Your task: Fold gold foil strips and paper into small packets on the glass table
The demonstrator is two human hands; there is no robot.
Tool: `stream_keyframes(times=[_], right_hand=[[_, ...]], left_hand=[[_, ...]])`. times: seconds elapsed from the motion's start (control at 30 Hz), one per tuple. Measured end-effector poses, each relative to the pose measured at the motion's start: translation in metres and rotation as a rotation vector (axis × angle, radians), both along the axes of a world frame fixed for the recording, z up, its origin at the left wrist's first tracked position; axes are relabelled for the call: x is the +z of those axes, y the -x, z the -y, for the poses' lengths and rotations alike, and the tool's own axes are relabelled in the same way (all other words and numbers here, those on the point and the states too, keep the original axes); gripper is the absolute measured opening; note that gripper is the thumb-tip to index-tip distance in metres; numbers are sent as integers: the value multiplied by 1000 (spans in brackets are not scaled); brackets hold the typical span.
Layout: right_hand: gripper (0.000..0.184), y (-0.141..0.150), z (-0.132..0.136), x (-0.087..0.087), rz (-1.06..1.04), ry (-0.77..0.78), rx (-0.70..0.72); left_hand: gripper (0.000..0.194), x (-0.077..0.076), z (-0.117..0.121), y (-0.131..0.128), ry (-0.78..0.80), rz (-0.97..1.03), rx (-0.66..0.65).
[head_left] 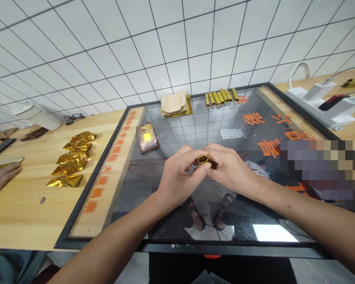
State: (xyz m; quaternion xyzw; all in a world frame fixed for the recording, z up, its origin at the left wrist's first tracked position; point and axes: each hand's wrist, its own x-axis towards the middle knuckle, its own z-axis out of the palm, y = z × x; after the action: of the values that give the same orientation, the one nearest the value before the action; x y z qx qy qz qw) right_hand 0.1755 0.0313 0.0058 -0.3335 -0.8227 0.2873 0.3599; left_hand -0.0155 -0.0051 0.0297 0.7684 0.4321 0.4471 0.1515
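Between the fingers of both hands sits a rolled gold paper tube (203, 159), its open end facing me. My left hand (180, 173) grips it from the left with thumb and fingers. My right hand (226, 163) grips it from the right, fingertips meeting those of the left. Both are held above the black-framed glass panel (177, 136). Farther back, a row of several gold paper tubes (221, 97) lies near the panel's rear edge. Beside the row is a stack of brown and gold paper sheets (174, 103).
Several folded gold foil pieces (73, 152) lie on the wooden table (32, 213) at left, near another person's hand (4, 177). Glasses (73, 118) and a white cup (37, 115) stand near the wall. A white power strip (316, 102) with plugs is at right.
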Motion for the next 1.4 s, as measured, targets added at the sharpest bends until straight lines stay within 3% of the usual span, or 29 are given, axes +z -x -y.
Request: stream_keyframes(times=[0.5, 0.77, 0.97, 1.13, 1.27, 1.4], right_hand=[[9, -1, -2, -2, 40, -22, 25], [7, -1, -2, 2, 55, -14, 21], [37, -3, 5, 14, -68, -24, -112], [16, -2, 11, 29, -108, -40, -189], [9, 0, 12, 32, -88, -62, -145], [10, -2, 11, 29, -83, -82, -120]], left_hand=[[29, 2, -1, 1, 9, 6, -4], [23, 0, -2, 2, 80, 51, 8], [10, 1, -8, 9, 7, -41, 141], [9, 0, -9, 10, 28, -65, 127], [7, -2, -7, 7, 152, -31, 82], [11, -1, -5, 5, 156, -84, 53]])
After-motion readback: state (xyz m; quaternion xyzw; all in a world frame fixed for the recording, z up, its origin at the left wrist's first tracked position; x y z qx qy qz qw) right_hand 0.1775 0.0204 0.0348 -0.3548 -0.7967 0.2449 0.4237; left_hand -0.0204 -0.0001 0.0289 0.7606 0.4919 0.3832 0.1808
